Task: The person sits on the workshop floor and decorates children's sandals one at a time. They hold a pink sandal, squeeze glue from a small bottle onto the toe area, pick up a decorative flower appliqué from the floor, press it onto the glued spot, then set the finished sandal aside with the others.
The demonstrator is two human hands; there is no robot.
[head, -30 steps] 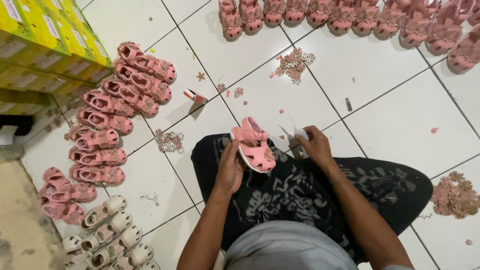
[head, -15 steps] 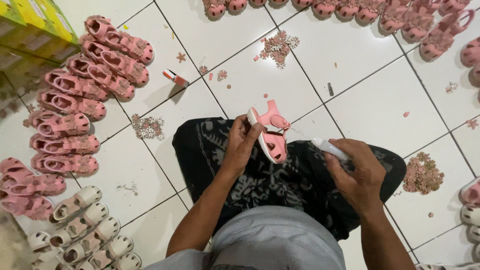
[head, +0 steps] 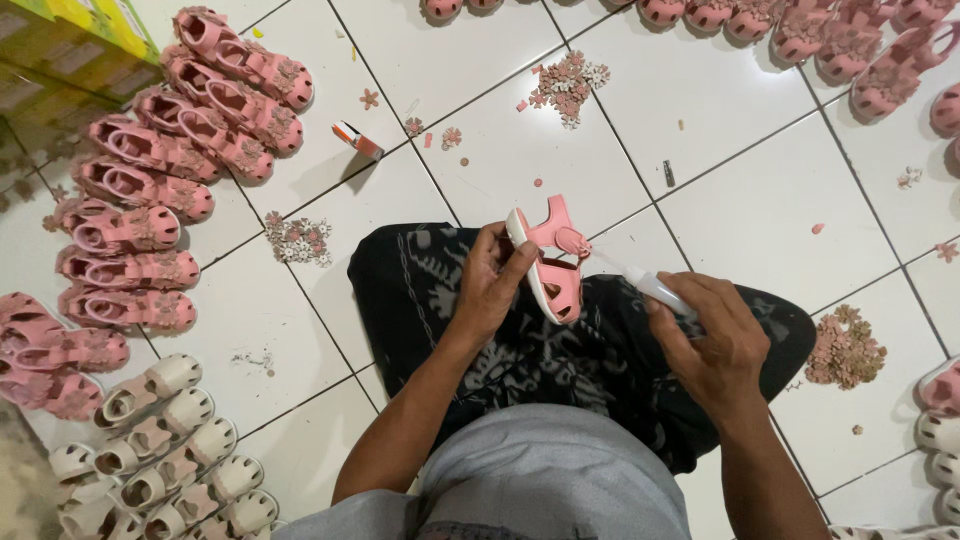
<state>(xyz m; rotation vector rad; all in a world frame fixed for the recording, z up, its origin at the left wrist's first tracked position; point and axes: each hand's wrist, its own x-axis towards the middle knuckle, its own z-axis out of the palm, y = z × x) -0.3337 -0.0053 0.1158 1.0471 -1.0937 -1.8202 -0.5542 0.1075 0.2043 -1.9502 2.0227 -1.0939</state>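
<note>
- Sitting on a white tiled floor (head: 700,200), a person is seen from above, with a dark patterned cloth (head: 560,370) spread over the lap.
- A small pink sandal (head: 552,262) is gripped by the left hand (head: 490,285); the fingers are curled closed around its pale sole edge, thumb on one side, and the sandal is held tilted just above the lap at the picture's middle.
- A small white squeeze bottle (head: 655,290) is held in the right hand (head: 715,345), whose fingers are wrapped shut about its body; the thin nozzle is aimed toward 10 o'clock and reaches the sandal's front strap.
- Rows of finished pink sandals (head: 150,190) are laid out at 10 o'clock from the hands, well apart from them.
- Cream sandals (head: 150,450) are grouped at 8 o'clock.
- More pink sandals (head: 800,30) are lined along the top edge, at 1 o'clock.
- Heaps of small pink flower pieces are seen at 12 o'clock (head: 570,85), at 9 o'clock (head: 297,240) and at 3 o'clock (head: 845,350).
- A small box (head: 357,140) lies on the tiles at 11 o'clock.
</note>
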